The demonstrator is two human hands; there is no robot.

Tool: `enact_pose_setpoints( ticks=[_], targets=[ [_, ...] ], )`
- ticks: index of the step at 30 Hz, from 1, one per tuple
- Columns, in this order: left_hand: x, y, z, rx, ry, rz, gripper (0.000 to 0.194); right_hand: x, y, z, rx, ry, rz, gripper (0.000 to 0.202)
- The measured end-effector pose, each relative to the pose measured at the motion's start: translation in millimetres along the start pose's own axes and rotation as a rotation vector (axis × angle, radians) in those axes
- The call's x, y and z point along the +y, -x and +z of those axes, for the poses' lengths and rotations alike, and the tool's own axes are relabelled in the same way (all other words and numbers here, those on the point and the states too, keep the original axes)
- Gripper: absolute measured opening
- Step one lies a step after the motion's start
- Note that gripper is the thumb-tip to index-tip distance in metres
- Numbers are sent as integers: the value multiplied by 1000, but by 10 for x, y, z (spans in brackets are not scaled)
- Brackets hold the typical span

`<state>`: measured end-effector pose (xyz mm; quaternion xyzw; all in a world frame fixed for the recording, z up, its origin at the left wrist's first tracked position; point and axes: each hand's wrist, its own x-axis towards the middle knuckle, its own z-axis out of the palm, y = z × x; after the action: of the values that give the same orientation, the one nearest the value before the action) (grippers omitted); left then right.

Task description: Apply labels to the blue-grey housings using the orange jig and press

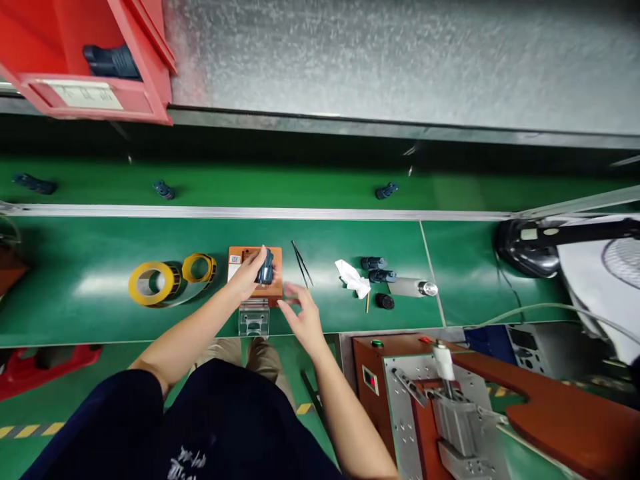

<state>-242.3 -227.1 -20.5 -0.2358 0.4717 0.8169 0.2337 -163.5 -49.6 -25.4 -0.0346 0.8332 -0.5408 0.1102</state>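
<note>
My left hand (pixel 247 275) is closed round a dark blue cylindrical part (pixel 266 268), holding it over an orange box (pixel 235 255) that has a small printed label. To the right of that box, my right hand (pixel 304 315) holds nothing, its fingers apart and curved toward the box. A clear plastic bracket (pixel 254 323) sits at the box's front side. Black tweezers (pixel 301 261) lie on the green bench (pixel 320 233) beyond my right hand. What the box carries under the held part is partly hidden.
Yellow tape rolls (pixel 145 285) stand at left. On the right are a crumpled white wipe (pixel 354 279), several dark parts (pixel 383 275) and a silver-capped bottle (pixel 410 287). Behind runs a rail (pixel 250 213) with a green strip. A brown machine (pixel 370 360) stands front right; a red bin (pixel 155 93) hangs overhead.
</note>
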Motion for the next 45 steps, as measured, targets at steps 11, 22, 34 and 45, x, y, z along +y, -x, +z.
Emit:
enact_pose_setpoints(
  ticks=[11, 22, 34, 45],
  targets=[
    [-960, 676, -57, 398, 64, 110, 56, 134, -135, 158, -551, 92, -332, 94],
    [-1368, 946, -459, 573, -193, 191, 50, 449, -1060, 531, -315, 166, -356, 91],
    [-1582, 1343, -771, 403, -219, 157, 50, 842, -1148, 498, -325, 397, -510, 70],
    [-607, 506, -650, 135, -31, 0, 61, 1776, -762, 359, 572, 611, -50, 53]
  ],
)
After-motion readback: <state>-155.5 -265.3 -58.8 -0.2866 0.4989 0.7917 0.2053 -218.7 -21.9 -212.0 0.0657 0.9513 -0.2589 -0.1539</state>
